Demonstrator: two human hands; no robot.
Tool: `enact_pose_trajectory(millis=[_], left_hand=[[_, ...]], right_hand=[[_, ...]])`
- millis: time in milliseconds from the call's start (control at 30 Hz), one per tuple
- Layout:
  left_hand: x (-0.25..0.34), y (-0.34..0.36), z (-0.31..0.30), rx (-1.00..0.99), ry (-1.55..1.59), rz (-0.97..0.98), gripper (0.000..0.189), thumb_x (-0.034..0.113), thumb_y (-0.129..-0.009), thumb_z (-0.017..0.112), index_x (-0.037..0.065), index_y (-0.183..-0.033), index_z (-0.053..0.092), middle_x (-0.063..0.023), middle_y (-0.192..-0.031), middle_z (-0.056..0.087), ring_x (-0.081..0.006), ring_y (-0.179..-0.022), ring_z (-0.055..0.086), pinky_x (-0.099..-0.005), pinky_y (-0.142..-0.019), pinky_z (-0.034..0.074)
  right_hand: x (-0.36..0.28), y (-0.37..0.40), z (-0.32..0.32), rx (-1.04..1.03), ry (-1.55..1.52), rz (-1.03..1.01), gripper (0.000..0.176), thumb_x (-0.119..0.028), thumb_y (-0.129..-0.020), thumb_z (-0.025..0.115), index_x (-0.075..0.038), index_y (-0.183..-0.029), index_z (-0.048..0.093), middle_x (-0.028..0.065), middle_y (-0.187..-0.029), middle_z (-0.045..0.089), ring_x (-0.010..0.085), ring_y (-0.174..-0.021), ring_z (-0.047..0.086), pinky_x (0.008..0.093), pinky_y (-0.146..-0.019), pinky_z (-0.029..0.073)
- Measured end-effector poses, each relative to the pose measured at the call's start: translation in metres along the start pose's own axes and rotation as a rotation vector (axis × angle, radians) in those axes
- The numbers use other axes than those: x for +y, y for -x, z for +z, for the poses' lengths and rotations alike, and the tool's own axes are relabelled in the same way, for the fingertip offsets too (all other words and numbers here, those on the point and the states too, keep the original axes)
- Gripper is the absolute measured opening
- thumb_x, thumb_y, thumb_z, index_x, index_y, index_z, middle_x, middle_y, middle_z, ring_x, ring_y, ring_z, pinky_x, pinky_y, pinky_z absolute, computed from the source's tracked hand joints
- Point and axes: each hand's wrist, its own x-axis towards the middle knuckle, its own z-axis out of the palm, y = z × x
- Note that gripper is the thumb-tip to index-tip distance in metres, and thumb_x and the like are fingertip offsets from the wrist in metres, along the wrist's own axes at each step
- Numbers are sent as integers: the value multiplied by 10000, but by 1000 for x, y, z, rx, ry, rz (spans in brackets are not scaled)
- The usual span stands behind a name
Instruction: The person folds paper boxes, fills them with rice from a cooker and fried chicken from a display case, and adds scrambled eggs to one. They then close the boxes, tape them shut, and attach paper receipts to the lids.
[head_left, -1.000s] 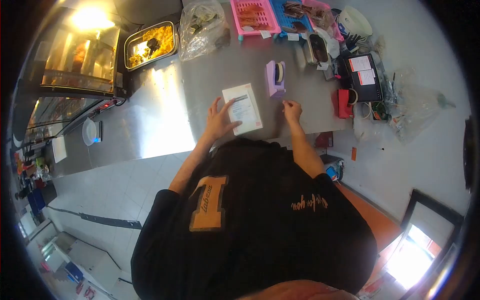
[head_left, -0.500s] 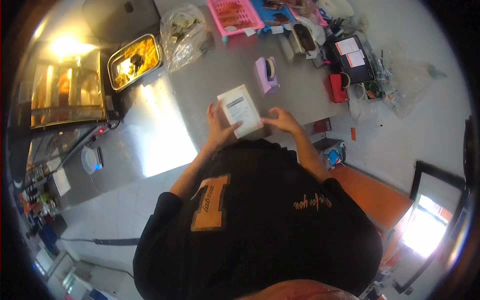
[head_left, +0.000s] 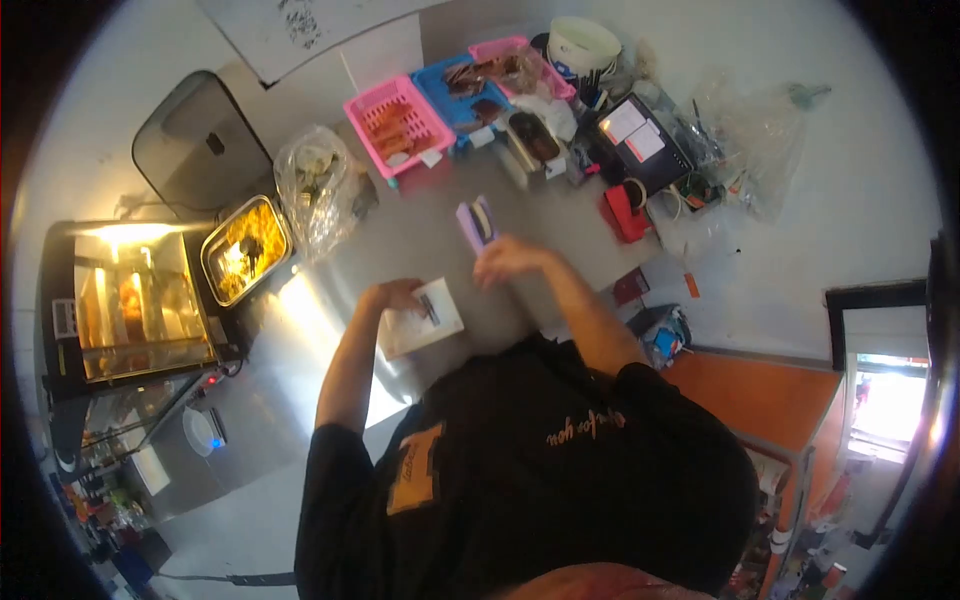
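Note:
A flat white box [head_left: 428, 332] with a printed label lies tilted on the metal counter, close to my body. My left hand [head_left: 398, 298] rests across its upper left side, fingers spread over the top and partly covering the label. Beyond the box stands a purple tape dispenser [head_left: 467, 228] with a roll of tape [head_left: 483, 220] in it. At the dispenser's near end is my right hand [head_left: 508, 260], its fingers bent together and slightly blurred. Whatever sits between those fingertips is too small to make out.
Pink [head_left: 400, 125] and blue baskets [head_left: 450, 95] of packets line the back of the metal counter [head_left: 420, 225]. A clear plastic bag [head_left: 315, 185] and a metal food tray [head_left: 245, 250] stand left. A lit glass warmer [head_left: 140, 300] is farther left; a black device [head_left: 645, 145] sits right.
My right hand has left the box and reached forward to the tape dispenser. My left hand has shifted onto the top of the box, which is turned. The camera view has shifted too.

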Motion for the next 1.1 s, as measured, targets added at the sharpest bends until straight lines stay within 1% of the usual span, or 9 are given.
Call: enact_pose_trajectory(millis=[67, 100, 167, 300, 600, 733, 900, 1000, 1100], left_hand=[[31, 23, 10, 243, -243, -59, 927, 345, -582, 851, 185, -1410, 465, -116, -1387, 531, -301, -1294, 491, -467, -1070, 401], [78, 55, 10, 318, -335, -157, 945, 372, -601, 841, 229, -1436, 422, -89, -1464, 444, -304, -1362, 409, -573, -1104, 321], [95, 62, 23, 548, -292, -32, 827, 342, -728, 792, 260, -1447, 392, -57, -1479, 423, -314, -1383, 372, -609, -1120, 257], [148, 61, 27, 762, -181, 38, 650, 363, -785, 744, 200, -1365, 500, -83, -1396, 492, -317, -1315, 446, -533, -1089, 337], [265, -71, -39, 785, -127, 314, 563, 274, -801, 719, 120, -1310, 532, -133, -1351, 527, -344, -1271, 477, -486, -1053, 383], [333, -147, -102, 787, -303, 246, 628, 443, -845, 672, 121, -1354, 493, -168, -1312, 544, -321, -1279, 478, -499, -1059, 352], [378, -254, -145, 1114, -107, -85, 714, 526, -847, 630, 87, -1384, 459, -155, -1281, 584, -329, -1237, 500, -607, -1035, 267], [376, -290, -151, 1120, -212, -90, 643, 473, -885, 602, 97, -1386, 455, -160, -1273, 589, -337, -1177, 531, -659, -1000, 231], [373, -305, -155, 1211, -66, -66, 539, 397, -888, 625, 123, -1335, 499, -100, -1155, 650, -286, -1149, 535, -617, -987, 251]], right_hand=[[28, -26, -104, 819, 41, -439, 195, -159, -895, 617, -53, -1039, 693, 94, -895, 712, 230, -801, 685, 343, -733, 524], [36, -26, -165, 1266, 544, -568, 234, -160, -885, 617, -52, -1085, 674, 146, -946, 708, 329, -875, 683, 397, -772, 530], [35, -23, -243, 1466, 473, -321, 303, -194, -862, 644, -54, -1130, 652, 186, -1025, 683, 378, -977, 647, 438, -851, 511], [31, -41, -329, 1356, 510, -114, 488, -312, -818, 705, -67, -1227, 601, 214, -1158, 640, 386, -1128, 580, 477, -961, 457], [10, -45, -359, 1213, 637, -234, 277, -313, -916, 622, -46, -930, 691, 197, -877, 687, 411, -825, 659, 497, -687, 513], [3, -32, -367, 1244, 530, -350, 277, -287, -920, 625, -17, -891, 677, 227, -826, 663, 418, -789, 651, 490, -645, 495], [4, -25, -379, 1170, 383, -492, 237, -231, -916, 637, 4, -891, 651, 168, -757, 655, 324, -732, 670, 402, -665, 507], [13, -32, -397, 1352, 115, -987, 174, -186, -925, 619, -13, -907, 630, 106, -710, 623, 238, -691, 639, 351, -633, 487], [6, -14, -413, 1109, -746, -1027, 112, -150, -927, 610, -42, -955, 605, 94, -775, 619, 210, -675, 612, 316, -652, 479]])
